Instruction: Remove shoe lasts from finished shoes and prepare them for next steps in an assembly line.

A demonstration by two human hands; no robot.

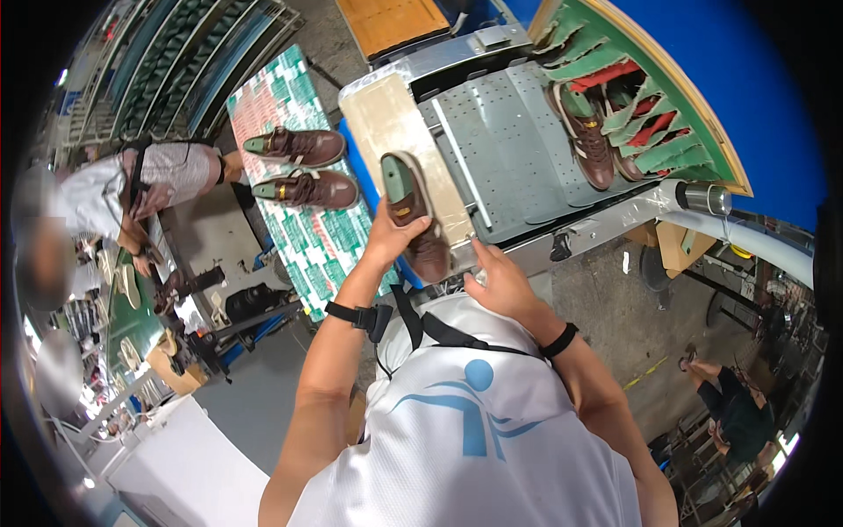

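While L hand (393, 237) grasps dk-brown low lace-up shoe (411, 200), green inside, at tan rect. ledge (391, 110) | R hand (505, 285) is released nr it | 2 similar brown shoes (307, 188) on green-white patterned bench (330, 250)

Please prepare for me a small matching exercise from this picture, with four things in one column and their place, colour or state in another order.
Column one
1. Left hand
2. Right hand
3. Pair of shoes
4. Strip curtain

Column two
A. Green and red
B. Holding no shoe
C. On the green-and-white patterned board
D. Gripping a single brown shoe

Right pairs: 1-D, 2-B, 3-C, 4-A.
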